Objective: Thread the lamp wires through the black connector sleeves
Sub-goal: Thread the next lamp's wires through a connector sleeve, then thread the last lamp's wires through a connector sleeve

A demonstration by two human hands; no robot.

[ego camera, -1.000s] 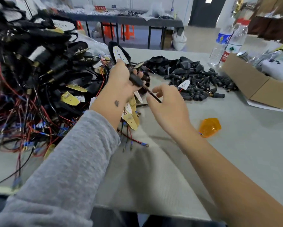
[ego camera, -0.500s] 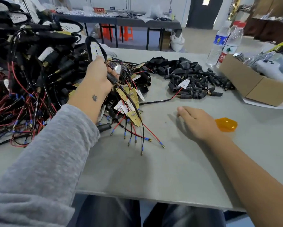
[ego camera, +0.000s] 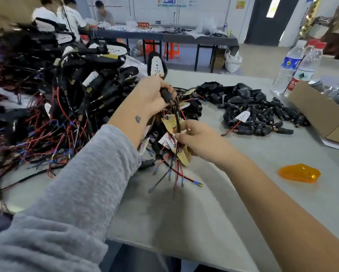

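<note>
Nearest us the smooth grey table [ego camera: 184, 222] lies bare. Our right hand [ego camera: 200, 142] pinches the black lamp wires [ego camera: 177, 124]; our left hand [ego camera: 153, 93] grips the rubbery connector sleeve [ego camera: 166, 95]. Loose black sleeves [ego camera: 262, 114] heap toward the far edge.

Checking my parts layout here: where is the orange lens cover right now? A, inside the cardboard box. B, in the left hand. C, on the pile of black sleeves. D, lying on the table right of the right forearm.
D: the orange lens cover lies on the bare table, untouched.
</note>
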